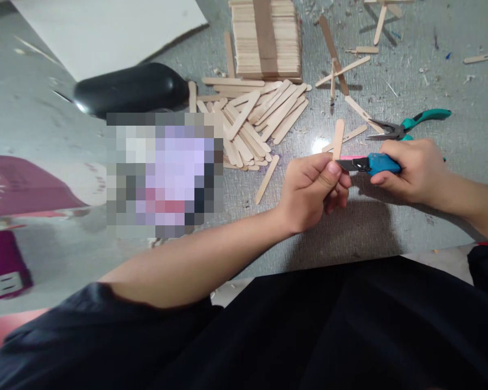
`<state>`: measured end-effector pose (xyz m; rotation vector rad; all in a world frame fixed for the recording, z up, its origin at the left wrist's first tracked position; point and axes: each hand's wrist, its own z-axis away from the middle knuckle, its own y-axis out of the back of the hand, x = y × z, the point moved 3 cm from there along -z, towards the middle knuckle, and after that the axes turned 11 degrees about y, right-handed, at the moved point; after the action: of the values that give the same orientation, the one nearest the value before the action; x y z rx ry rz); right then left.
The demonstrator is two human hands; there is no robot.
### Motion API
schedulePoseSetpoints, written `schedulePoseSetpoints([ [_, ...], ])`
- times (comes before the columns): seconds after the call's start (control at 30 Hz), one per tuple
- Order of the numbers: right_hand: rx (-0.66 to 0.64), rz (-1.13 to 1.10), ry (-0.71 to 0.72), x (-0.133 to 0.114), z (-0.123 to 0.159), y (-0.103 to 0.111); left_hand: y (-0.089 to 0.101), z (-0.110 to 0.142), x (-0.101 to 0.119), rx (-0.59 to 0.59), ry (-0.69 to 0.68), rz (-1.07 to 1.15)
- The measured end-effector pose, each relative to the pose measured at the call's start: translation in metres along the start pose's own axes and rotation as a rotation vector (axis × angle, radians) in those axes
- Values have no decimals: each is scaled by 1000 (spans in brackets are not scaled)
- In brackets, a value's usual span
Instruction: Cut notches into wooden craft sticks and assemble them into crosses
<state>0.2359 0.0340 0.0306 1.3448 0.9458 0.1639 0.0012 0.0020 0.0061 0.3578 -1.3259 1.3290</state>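
Between the thumb and fingers of my left hand [315, 181] is a wooden craft stick [339, 138], its rounded end pointing away from me. My right hand [417, 168] is wrapped round the blue handle of a utility knife [384, 163]. The dark blade reaches left to the stick, right by my left thumb; whether it cuts into the wood I cannot tell. A pink strip shows just behind the blade, and what it belongs to is hidden. Pliers [402, 129] with green handles lie just beyond my right hand, jaws apart.
A loose pile of craft sticks [252, 116] lies left of my hands, below a banded stack of sticks [264, 40]. Joined sticks [335, 67] and wood scraps are scattered at the back right. A black rounded object [132, 89] and a white sheet [106, 27] lie at left.
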Motion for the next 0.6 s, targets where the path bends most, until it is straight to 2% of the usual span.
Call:
schedulePoseSetpoints([
  [0.17, 18, -6, -31, -1, 1, -1, 0, 1, -2, -11, 5, 17],
  [0.33, 10, 4, -3, -1, 0, 1, 1, 1, -1, -2, 1, 14],
  [0.6, 0, 7, -8, 0, 0, 3, 1, -4, 0, -30, -68, 38],
])
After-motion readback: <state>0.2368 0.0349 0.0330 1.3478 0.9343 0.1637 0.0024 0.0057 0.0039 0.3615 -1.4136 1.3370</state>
